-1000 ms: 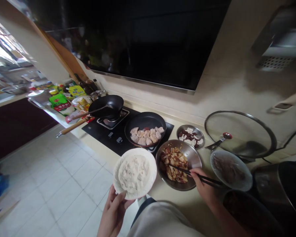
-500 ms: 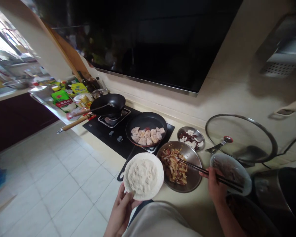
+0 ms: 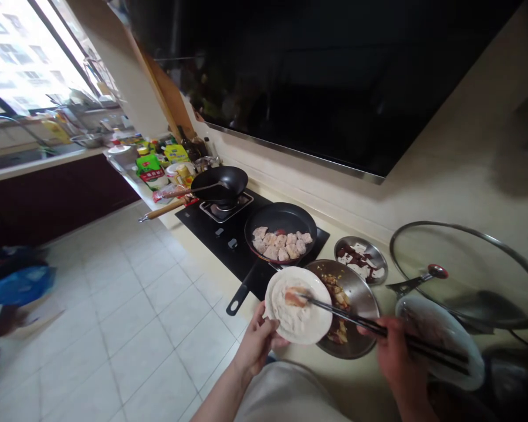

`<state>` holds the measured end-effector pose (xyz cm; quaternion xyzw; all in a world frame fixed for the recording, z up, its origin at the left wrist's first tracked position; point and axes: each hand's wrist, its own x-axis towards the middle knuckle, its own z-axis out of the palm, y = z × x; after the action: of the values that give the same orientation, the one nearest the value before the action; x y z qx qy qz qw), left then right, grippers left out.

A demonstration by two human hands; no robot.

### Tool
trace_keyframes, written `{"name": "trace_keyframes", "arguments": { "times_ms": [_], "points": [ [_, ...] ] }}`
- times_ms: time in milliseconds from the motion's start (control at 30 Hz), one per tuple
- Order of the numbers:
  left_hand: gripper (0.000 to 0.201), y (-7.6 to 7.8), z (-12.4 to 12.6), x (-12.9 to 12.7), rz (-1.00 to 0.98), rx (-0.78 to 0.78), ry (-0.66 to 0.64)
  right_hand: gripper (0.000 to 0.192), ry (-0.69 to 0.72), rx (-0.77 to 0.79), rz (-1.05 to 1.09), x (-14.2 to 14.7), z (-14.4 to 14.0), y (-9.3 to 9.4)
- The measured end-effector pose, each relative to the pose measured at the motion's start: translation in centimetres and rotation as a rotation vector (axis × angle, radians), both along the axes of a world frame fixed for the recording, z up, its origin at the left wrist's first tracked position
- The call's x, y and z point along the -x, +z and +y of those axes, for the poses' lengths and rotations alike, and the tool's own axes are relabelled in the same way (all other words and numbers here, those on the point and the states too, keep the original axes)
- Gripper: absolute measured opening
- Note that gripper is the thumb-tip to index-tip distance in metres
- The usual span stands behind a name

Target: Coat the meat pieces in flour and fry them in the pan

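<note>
- My right hand point(image 3: 396, 358) is clenched on chopsticks point(image 3: 369, 326), tips pinching a meat piece point(image 3: 295, 298) over the flour plate point(image 3: 319, 323).
- My left hand point(image 3: 256, 341) grips that plate's near rim.
- Meat looks soft and slippery; pinch mid-piece.
- Steel bowl point(image 3: 364, 299) just right of the plate; frying pan point(image 3: 281, 221) behind.

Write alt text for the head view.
The right hand holds chopsticks pressing a meat piece into a floured plate held by the left hand. Behind, a pan of coated pieces sits on the stove, beside a steel bowl.
</note>
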<state>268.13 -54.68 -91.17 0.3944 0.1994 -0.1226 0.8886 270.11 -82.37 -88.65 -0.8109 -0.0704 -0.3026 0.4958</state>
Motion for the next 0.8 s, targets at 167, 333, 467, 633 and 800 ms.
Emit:
{"name": "trace_keyframes", "arguments": {
  "times_ms": [167,333,467,633,800],
  "points": [
    [0.058,0.8,0.5,-0.3,-0.033,0.01,0.007,0.014,0.239,0.291,-0.133,0.4,0.5,3.5],
    [0.058,0.7,1.0,-0.3,-0.062,0.002,0.011,0.012,0.45,0.407,-0.23,0.9,-0.1,5.5],
    [0.058,1.0,0.8,-0.1,-0.09,0.023,0.007,0.015,0.516,0.307,-0.155,1.5,1.7,4.1],
    [0.058,1.4,0.8,-0.1,-0.121,0.028,0.008,0.018,0.305,0.127,-0.074,1.8,3.1,3.4],
    [0.06,1.0,1.5,-0.1,-0.109,0.026,0.033,0.021,0.193,0.139,-0.045,2.3,2.8,4.7]
  ]
}}
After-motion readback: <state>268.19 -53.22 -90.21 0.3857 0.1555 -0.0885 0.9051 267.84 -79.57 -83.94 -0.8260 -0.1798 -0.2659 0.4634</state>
